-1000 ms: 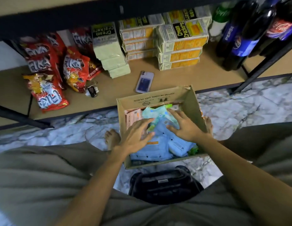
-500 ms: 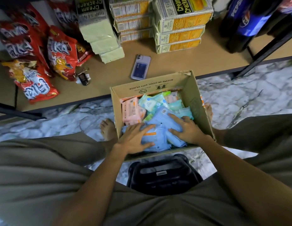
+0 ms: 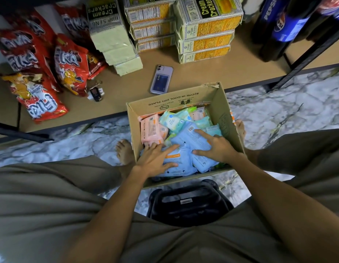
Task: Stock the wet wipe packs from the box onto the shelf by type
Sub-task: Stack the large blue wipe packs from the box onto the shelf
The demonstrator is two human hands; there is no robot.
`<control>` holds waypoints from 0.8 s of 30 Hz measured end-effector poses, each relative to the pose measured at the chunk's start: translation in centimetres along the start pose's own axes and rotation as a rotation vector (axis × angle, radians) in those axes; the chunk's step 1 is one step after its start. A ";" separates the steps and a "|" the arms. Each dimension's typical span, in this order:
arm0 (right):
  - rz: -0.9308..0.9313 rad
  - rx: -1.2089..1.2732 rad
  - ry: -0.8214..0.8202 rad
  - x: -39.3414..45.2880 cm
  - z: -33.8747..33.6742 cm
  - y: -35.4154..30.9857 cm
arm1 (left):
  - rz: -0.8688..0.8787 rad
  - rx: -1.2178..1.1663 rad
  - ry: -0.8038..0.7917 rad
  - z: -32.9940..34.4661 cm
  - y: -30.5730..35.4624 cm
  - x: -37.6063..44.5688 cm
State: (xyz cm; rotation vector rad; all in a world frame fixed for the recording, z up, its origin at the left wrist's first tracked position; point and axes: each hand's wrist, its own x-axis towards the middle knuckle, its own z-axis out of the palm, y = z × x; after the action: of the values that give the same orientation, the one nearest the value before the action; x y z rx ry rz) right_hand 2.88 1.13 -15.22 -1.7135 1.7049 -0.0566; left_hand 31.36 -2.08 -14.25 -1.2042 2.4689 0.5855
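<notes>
An open cardboard box (image 3: 221, 111) stands on the marble floor between my feet, full of wet wipe packs. Blue packs (image 3: 185, 141) lie at the near side, pink packs (image 3: 151, 128) at the left, teal and green packs (image 3: 174, 120) further back. My left hand (image 3: 155, 160) lies flat with spread fingers on a blue pack near the box's front left. My right hand (image 3: 218, 147) rests on another blue pack, thumb at its near edge and fingers spread over it. Neither pack is lifted. The wooden shelf (image 3: 127, 86) runs just behind the box.
On the shelf lie a phone (image 3: 162, 79) and a key fob (image 3: 95, 93), with red snack bags (image 3: 43, 92) at left, cream cracker boxes (image 3: 204, 33) at the back and dark soda bottles (image 3: 278, 25) at right. A black stool (image 3: 187, 202) sits under me.
The view has tilted down and nearer to the box. Both hands slid toward the near side of the box and now press on the blue packs.
</notes>
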 end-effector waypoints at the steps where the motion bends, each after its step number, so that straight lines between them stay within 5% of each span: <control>1: 0.008 0.027 0.019 0.0 0.2 0.1 | -0.007 0.006 0.006 0.0 0.0 0.0; 7: 0.047 0.078 0.079 -0.6 -1.5 0.0 | -0.055 0.004 0.114 -0.3 0.6 0.3; 14: 0.100 -0.181 0.135 -0.3 -1.7 -0.9 | -0.205 0.088 0.323 -0.6 1.5 1.6; 24: 0.072 -0.066 0.089 -0.3 -0.3 -0.8 | -0.103 -0.245 0.141 -0.1 0.8 1.4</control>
State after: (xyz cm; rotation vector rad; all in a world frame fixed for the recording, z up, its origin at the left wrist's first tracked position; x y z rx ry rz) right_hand 3.36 1.19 -14.46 -1.7185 1.8512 -0.0448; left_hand 29.89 -2.58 -14.60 -1.5035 2.4854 0.8191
